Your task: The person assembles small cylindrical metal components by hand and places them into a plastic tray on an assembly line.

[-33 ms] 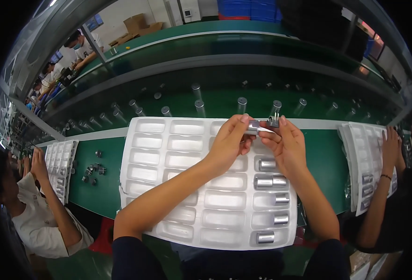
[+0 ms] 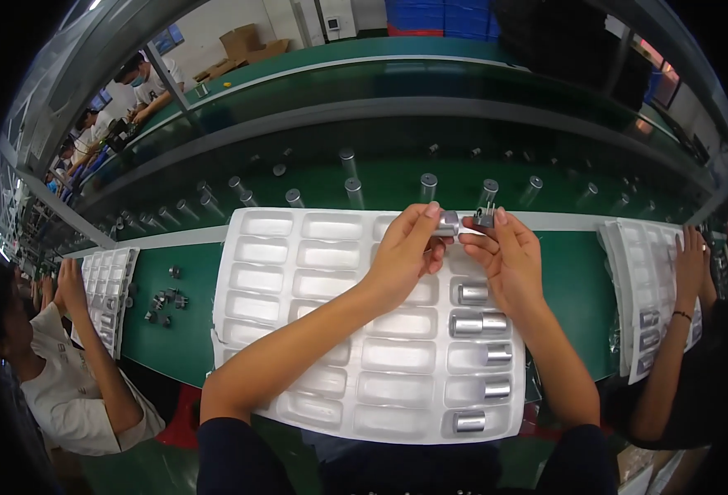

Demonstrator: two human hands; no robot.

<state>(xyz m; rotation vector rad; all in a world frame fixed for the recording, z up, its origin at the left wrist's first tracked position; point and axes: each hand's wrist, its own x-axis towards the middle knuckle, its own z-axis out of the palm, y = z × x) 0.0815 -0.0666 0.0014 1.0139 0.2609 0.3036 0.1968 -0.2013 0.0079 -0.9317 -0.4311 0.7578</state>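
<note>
My left hand (image 2: 407,247) pinches a short silver metal cylinder (image 2: 447,223) between thumb and fingers. Close to its right, my right hand (image 2: 508,260) grips a small dark part with metal prongs (image 2: 483,218), the prongs pointing up. A narrow gap separates the two pieces. Both hands are over the far right of a white plastic tray (image 2: 291,290) with rows of oblong pockets. Down the tray's right column lie several silver cylinders (image 2: 468,421); one pocket there has two pieces end to end. My left forearm hides some of the middle pockets.
Several silver cylinders (image 2: 354,191) stand on a green surface beyond the tray. Loose dark parts (image 2: 166,301) are heaped on the green table to the left. Co-workers sit on both sides with similar trays (image 2: 106,285). A metal frame post (image 2: 58,206) rises at left.
The pronged part in my right hand has tilted slightly, its prongs now lower. My left hand and the cylinder stay practically in place.
</note>
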